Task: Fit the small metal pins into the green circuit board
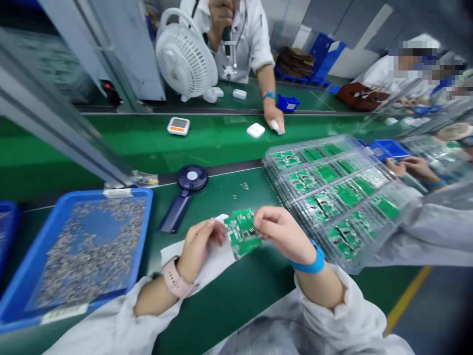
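Observation:
Between my left hand [201, 251] and my right hand [283, 232] I hold a green printed circuit board [242, 232] by its edges, tilted above the green bench mat [221, 301]. Small black components sit on the board. A sheet of white paper [195, 261] lies under my left wrist, which wears a pink watch [175, 278]. My right wrist has a blue strap [314, 261]. To the right of my right hand lies a stacked clear plastic tray [332, 197] holding several green boards, its edge close to my fingers.
A blue bin [55, 209] of small metal parts stands at the left, with a navy handheld fan [188, 185] beside it. A few small parts lie on the mat. Beyond a conveyor belt [148, 140], a co-worker's hand [274, 117] rests on a white device, near a white desk fan [185, 61]. Another co-worker's hands [414, 168] work at the right.

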`<act>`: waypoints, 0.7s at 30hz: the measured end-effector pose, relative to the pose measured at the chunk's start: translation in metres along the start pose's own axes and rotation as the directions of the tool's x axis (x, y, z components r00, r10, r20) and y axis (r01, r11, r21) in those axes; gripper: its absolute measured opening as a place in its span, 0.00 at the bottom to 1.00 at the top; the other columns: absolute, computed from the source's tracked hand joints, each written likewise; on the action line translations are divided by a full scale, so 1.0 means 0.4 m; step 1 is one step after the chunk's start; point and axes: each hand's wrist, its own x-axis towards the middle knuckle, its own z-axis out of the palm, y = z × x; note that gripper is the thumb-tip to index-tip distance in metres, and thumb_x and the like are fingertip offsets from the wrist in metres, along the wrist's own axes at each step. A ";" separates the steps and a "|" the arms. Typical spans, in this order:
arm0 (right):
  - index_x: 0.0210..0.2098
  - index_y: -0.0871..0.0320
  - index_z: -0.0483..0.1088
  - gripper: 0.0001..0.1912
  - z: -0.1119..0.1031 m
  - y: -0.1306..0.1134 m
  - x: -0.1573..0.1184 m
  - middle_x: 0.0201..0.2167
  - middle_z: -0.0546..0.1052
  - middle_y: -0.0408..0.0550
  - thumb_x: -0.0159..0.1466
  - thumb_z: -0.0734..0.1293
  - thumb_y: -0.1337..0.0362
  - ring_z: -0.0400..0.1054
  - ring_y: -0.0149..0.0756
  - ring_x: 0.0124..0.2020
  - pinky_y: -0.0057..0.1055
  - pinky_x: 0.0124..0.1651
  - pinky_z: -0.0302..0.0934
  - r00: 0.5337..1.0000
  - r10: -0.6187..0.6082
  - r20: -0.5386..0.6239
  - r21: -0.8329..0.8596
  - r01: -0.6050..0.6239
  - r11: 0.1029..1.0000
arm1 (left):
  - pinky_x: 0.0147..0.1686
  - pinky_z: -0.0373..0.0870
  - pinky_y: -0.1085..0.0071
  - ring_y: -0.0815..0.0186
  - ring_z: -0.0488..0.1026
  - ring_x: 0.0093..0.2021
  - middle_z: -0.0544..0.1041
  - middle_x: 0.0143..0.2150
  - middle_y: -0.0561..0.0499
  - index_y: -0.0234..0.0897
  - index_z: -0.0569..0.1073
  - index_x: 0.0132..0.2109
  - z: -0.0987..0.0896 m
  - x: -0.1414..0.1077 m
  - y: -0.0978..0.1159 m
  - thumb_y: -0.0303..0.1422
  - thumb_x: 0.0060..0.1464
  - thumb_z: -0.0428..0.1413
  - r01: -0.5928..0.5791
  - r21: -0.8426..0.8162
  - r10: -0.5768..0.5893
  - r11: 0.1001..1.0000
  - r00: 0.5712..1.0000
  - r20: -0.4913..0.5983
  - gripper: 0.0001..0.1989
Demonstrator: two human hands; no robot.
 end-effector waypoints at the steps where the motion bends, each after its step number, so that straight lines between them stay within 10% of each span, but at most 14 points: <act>1: 0.23 0.58 0.69 0.09 0.021 0.016 0.039 0.16 0.65 0.37 0.55 0.70 0.61 0.55 0.24 0.18 0.25 0.23 0.50 1.000 0.021 0.011 0.101 -0.022 0.995 | 0.27 0.64 0.70 0.67 0.67 0.24 0.73 0.22 0.50 0.34 0.74 0.26 -0.001 0.002 -0.003 0.45 0.58 0.53 0.005 -0.020 -0.005 1.000 1.000 -0.017 0.21; 10: 0.24 0.58 0.69 0.14 0.110 0.119 0.117 0.21 0.73 0.41 0.52 0.74 0.56 0.63 0.27 0.22 0.27 0.27 0.59 0.998 0.066 -0.016 0.359 -0.056 0.932 | 0.27 0.66 0.70 0.67 0.70 0.24 0.75 0.26 0.48 0.32 0.76 0.29 -0.008 -0.001 -0.011 0.42 0.54 0.56 -0.004 -0.048 0.003 0.999 1.000 -0.024 0.16; 15: 0.31 0.57 0.73 0.10 0.020 0.095 0.085 0.24 0.75 0.42 0.58 0.70 0.56 0.65 0.29 0.24 0.29 0.30 0.60 0.998 -0.037 0.057 -0.146 0.045 0.988 | 0.23 0.64 0.71 0.69 0.67 0.20 0.72 0.19 0.50 0.33 0.72 0.22 -0.002 -0.003 -0.008 0.43 0.53 0.58 0.100 -0.039 -0.104 0.994 0.988 -0.117 0.19; 21: 0.39 0.57 0.74 0.08 -0.132 0.073 0.100 0.31 0.76 0.47 0.61 0.65 0.66 0.68 0.35 0.31 0.34 0.38 0.63 0.914 -0.346 -0.210 -0.797 0.045 0.602 | 0.21 0.62 0.72 0.69 0.66 0.19 0.71 0.18 0.50 0.33 0.72 0.20 0.010 0.001 0.020 0.42 0.50 0.59 0.164 -0.070 -0.172 0.984 0.975 -0.139 0.18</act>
